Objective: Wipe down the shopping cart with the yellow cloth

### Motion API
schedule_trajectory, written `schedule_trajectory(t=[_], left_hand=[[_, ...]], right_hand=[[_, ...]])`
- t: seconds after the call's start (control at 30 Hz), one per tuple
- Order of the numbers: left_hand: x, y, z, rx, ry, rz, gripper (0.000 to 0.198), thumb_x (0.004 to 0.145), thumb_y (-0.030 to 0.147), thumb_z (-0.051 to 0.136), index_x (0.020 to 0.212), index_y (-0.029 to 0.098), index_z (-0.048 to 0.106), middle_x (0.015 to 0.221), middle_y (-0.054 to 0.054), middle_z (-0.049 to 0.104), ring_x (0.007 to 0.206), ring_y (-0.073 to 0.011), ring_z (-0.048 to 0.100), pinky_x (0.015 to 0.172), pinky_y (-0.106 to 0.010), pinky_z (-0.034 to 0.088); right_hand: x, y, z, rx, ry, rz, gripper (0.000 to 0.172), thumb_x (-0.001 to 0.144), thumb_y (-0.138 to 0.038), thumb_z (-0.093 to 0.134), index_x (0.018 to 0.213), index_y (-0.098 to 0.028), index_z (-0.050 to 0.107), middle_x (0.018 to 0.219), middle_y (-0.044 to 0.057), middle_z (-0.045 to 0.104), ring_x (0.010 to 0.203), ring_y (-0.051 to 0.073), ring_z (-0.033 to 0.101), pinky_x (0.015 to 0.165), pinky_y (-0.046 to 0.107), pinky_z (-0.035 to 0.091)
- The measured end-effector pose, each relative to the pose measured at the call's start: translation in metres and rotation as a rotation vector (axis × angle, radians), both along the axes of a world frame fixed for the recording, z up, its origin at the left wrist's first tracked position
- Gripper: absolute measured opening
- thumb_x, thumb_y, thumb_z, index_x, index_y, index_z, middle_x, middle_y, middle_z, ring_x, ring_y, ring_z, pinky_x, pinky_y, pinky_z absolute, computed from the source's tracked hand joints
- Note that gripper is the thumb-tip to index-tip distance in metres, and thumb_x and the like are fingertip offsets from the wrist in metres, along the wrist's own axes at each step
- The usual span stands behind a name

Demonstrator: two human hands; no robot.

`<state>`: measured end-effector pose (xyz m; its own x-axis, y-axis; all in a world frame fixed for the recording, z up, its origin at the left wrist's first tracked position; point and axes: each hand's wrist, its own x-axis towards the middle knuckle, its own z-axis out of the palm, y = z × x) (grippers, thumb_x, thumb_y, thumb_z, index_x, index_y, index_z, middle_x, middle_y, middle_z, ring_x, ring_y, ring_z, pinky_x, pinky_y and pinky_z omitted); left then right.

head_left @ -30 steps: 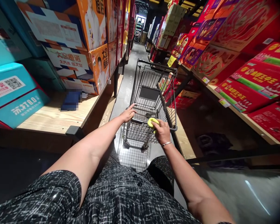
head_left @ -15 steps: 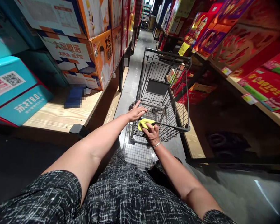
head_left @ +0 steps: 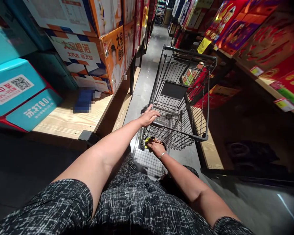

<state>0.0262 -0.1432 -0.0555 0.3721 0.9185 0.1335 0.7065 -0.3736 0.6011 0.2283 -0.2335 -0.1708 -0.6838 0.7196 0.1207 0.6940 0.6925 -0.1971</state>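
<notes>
A black wire shopping cart [head_left: 186,98] stands in the aisle in front of me. My left hand [head_left: 150,116] rests on the cart's near top rail, fingers curled over it. My right hand [head_left: 156,147], with a bracelet at the wrist, is lower down, closed on a yellow cloth [head_left: 148,141] pressed against the cart's lower left corner frame. Only a small part of the cloth shows past my fingers.
A wooden shelf [head_left: 71,120] on the left carries teal boxes [head_left: 19,94] and orange-and-white cartons [head_left: 93,55]. Red gift boxes [head_left: 267,42] fill the shelves on the right. The grey aisle floor [head_left: 149,68] runs ahead past the cart.
My right hand with the yellow cloth has moved from the cart's top rail down and left to the lower corner. The view has shifted and the cart sits further right.
</notes>
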Motion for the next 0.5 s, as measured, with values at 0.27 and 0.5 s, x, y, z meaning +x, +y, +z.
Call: schedule_trajectory(t=[0.27,0.5], left_hand=[[0.004,-0.01,0.03,-0.029,0.168,0.115,0.035,0.1,0.02,0.044,0.125,0.028,0.066,0.142,-0.003,0.063,0.159,-0.0303,0.015,0.119,-0.061,0.027],[0.021,-0.026,0.033,0.026,0.25,0.026,0.04,0.104,0.045,0.044,0.126,0.026,0.071,0.148,-0.004,0.058,0.157,-0.0429,-0.003,0.122,-0.066,0.017]], right_hand=[[0.081,0.006,0.095,0.371,0.094,-0.208,0.037,0.097,-0.022,0.054,0.127,-0.035,0.071,0.135,0.01,0.059,0.118,0.029,0.045,0.099,0.047,0.044],[0.075,0.019,0.049,0.435,0.165,-0.201,0.031,0.095,-0.02,0.059,0.114,-0.036,0.078,0.121,0.007,0.065,0.109,0.024,0.048,0.098,0.04,0.047]])
